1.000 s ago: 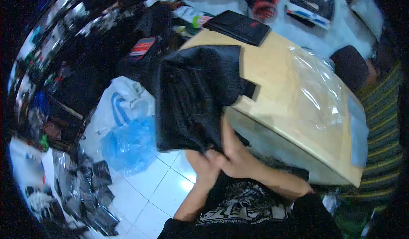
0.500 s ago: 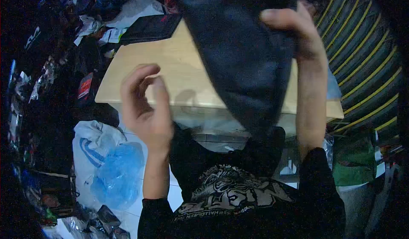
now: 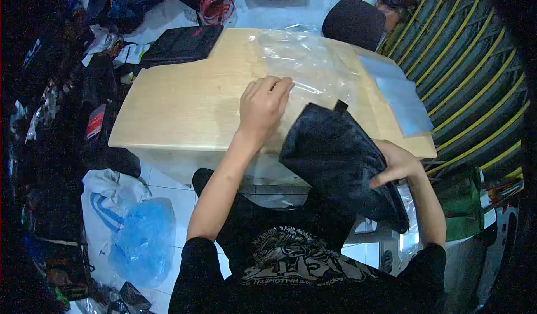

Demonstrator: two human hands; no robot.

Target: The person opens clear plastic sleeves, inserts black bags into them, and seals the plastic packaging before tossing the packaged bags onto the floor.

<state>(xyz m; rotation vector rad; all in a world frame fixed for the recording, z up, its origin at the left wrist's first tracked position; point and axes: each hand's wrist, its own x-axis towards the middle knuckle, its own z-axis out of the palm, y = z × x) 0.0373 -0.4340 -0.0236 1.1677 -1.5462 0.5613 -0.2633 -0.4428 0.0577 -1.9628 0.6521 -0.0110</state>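
A folded black cloth item (image 3: 341, 151) with a small tab on its upper edge is gripped at its right side by my right hand (image 3: 394, 165), thumb on top. It hangs over the front edge of the wooden table (image 3: 179, 95). Over the table's middle, my left hand (image 3: 263, 104) has its fingers curled near the left edge of a clear plastic bag (image 3: 302, 62). Whether those fingertips hold any of the plastic cannot be made out.
A black folded item (image 3: 182, 45) lies at the table's back left, and a pale blue sheet (image 3: 397, 98) at its right. A dark rounded object (image 3: 353, 23) stands behind. Blue plastic (image 3: 145, 241) is on the floor at left. Yellow-striped coils (image 3: 470, 79) fill the right.
The black cloth has come down from in front of the camera toward the table's front right, with my right hand. My left hand has moved right and forward. The clear bag now shows.
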